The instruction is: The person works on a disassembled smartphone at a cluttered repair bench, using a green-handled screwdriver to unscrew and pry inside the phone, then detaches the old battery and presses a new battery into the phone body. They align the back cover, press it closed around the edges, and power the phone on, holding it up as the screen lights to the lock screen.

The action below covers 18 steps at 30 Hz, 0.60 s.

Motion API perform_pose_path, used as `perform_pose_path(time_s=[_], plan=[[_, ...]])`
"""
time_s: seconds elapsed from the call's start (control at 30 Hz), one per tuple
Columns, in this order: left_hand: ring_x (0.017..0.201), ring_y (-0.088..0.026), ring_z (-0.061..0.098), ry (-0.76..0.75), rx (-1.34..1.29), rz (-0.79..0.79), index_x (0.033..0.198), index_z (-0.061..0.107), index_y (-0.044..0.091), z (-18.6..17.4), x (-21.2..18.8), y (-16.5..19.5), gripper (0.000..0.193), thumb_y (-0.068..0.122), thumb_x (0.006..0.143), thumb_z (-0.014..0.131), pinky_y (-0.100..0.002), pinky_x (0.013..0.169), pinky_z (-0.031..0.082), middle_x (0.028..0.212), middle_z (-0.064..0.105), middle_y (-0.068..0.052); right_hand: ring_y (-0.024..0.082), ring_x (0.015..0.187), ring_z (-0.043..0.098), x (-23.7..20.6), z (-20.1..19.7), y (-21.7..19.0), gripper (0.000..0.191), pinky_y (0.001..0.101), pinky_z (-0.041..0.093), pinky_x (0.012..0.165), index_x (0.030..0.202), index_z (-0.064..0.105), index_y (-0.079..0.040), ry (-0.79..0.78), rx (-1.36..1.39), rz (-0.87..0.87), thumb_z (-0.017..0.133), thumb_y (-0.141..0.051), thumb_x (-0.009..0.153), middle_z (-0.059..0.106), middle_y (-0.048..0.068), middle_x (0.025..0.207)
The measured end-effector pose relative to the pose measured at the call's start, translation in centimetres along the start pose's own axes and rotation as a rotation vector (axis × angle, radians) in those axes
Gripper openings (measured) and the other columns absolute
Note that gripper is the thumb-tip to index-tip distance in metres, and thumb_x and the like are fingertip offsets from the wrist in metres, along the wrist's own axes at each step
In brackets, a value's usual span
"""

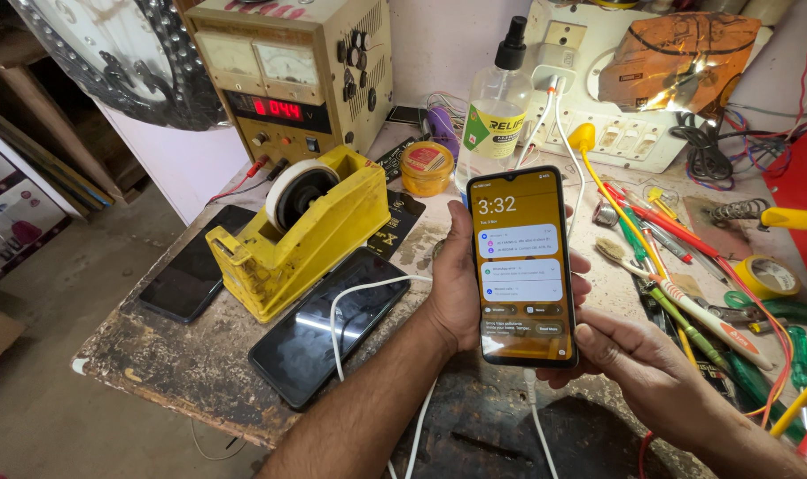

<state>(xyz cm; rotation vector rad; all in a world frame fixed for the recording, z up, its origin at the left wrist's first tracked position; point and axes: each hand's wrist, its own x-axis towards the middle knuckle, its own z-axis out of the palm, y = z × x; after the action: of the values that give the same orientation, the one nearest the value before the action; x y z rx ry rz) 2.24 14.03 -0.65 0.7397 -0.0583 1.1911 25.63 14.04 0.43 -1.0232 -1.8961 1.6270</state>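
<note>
A smartphone with a lit orange lock screen stands upright above the workbench. My left hand wraps its back and left edge, fingertips showing at its right side. My right hand supports its lower right corner, the thumb near the bottom of the screen. A white cable runs down from the phone's bottom edge. A second white cable loops across a dark phone lying flat on the bench.
A yellow tape dispenser and another dark phone lie to the left. A power supply, spray bottle, small orange tin and switch board stand behind. Screwdrivers, a toothbrush and tape roll crowd the right.
</note>
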Motion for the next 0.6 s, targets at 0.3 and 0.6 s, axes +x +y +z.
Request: perform_pose_path(time_s=[0.3,0.6], plan=[[0.115,-0.041,0.068,-0.003,-0.002,0.009,0.165,0.039,0.005,-0.2,0.0,-0.1,0.115,0.094,0.095,0.022,-0.055,0.101,0.055,0.131,0.063,-0.031,0.02,0.091,0.077,0.0,0.0,0.2,0.05,0.0389,0.063,0.087,0.129,0.067,0.004,-0.003,0.004,-0.012,0.046,-0.031,0.099,0.081,0.013,0.105],[0.114,-0.037,0.067,0.132,0.078,0.262,0.143,0.051,-0.004,0.6,0.7,0.0,0.101,0.083,0.102,0.024,-0.055,0.104,0.055,0.125,0.064,-0.024,0.027,0.101,0.074,0.7,0.8,-1.2,0.05,0.0422,0.059,0.09,0.126,0.065,0.007,0.145,0.346,0.212,0.041,-0.033,0.108,0.08,0.018,0.118]])
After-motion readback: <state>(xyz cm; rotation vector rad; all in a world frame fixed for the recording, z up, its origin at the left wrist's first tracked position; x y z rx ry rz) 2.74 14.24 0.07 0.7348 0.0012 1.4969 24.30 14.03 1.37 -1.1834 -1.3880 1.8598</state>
